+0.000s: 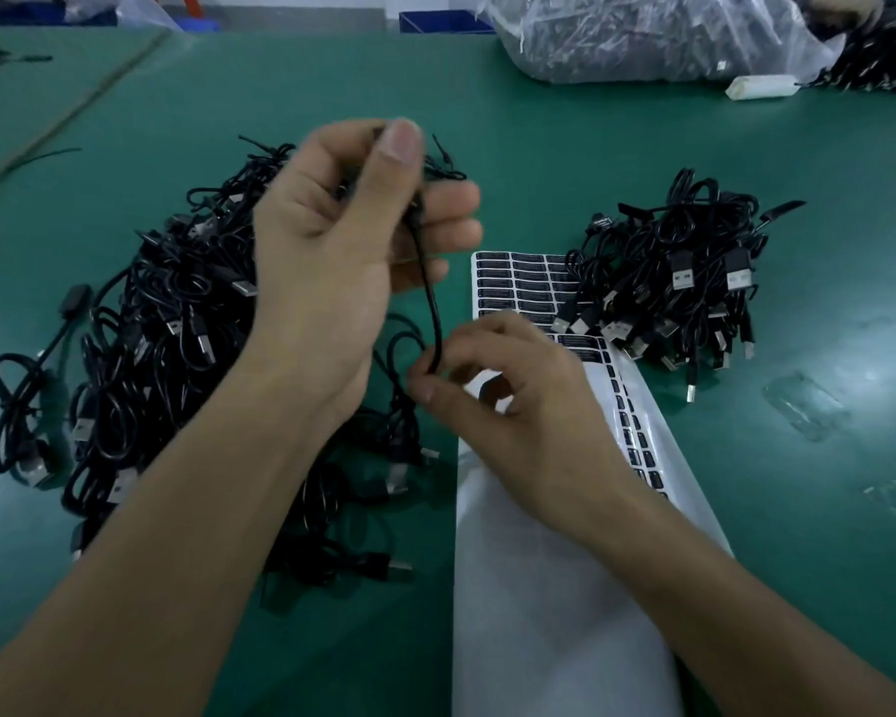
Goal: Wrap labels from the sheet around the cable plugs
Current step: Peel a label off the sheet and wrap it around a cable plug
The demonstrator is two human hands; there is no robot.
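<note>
My left hand [332, 240] is raised above the table and grips the upper end of one black cable [430, 297]. The cable hangs down in a curve to my right hand [518, 401], which pinches its lower end between thumb and fingers. A small black label seems to be under my right fingers, though I cannot tell for sure. The white label sheet [534, 577] lies under my right hand, with rows of black labels [523, 282] at its far end and along its right edge.
A large heap of black USB cables [151, 354] lies at the left on the green table [823, 509]. A smaller heap of cables [684, 282] sits right of the sheet. A clear bag of cables [642, 38] and a white block [761, 88] stand at the far right.
</note>
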